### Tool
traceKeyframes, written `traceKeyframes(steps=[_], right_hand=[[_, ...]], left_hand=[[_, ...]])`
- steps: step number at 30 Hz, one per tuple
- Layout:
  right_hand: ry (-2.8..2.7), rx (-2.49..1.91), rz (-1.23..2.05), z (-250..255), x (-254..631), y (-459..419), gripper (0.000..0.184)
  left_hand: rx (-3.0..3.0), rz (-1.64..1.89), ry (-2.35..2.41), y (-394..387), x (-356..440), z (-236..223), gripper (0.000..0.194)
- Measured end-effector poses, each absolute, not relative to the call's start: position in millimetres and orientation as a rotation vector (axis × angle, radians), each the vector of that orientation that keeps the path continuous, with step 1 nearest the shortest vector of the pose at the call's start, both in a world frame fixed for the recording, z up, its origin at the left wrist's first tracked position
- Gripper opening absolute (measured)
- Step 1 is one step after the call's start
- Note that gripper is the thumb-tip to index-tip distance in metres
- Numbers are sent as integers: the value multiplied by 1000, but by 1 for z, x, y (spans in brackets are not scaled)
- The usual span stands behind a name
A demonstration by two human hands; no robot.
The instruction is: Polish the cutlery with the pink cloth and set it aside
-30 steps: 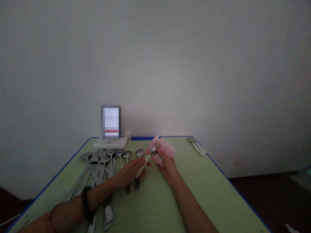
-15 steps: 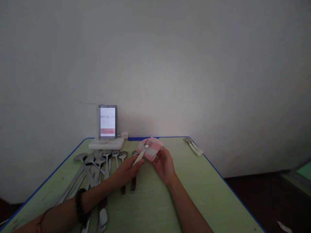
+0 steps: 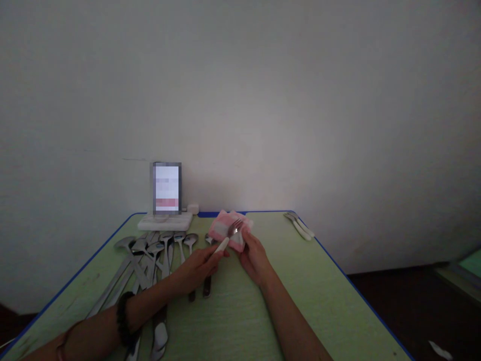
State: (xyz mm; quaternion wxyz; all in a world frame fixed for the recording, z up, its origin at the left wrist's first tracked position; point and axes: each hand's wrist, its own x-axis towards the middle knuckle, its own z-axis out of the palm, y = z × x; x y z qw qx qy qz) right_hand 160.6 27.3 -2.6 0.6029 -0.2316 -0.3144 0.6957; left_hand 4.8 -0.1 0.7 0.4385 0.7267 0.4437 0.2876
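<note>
My left hand [image 3: 199,266] is closed around the white handle of a small fork [image 3: 229,235], whose metal tines point up and to the right. My right hand [image 3: 255,256] grips a pink cloth [image 3: 225,229] bunched up just behind the tines, touching them. Both hands hover low over the green table [image 3: 300,301], near its middle.
Several metal spoons and ladles [image 3: 158,255] lie fanned out on the left half of the table. A small screen on a white stand [image 3: 166,200] sits at the far edge by the wall. Two white-handled utensils [image 3: 299,225] rest at the far right corner.
The fork's tines have tipped upward against the pink cloth, and the cloth has been bunched tighter and shifted slightly left. Both hands stay in nearly the same place.
</note>
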Motion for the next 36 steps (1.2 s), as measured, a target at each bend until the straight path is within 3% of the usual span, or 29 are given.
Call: traceKeyframes(steps=[8, 14, 26, 36], right_hand=[[-532, -482, 1663, -7, 172, 32, 16], [-678, -609, 1547, -12, 169, 33, 10], [-867, -653, 1597, -14, 166, 30, 13], [-665, -664, 1485, -17, 164, 35, 8]], left_hand=[[1785, 803, 1207, 1, 6, -1, 48], [1805, 753, 1148, 1, 5, -1, 47], [2024, 561, 1093, -7, 3, 7, 39], [1980, 557, 1143, -5, 4, 6, 41]])
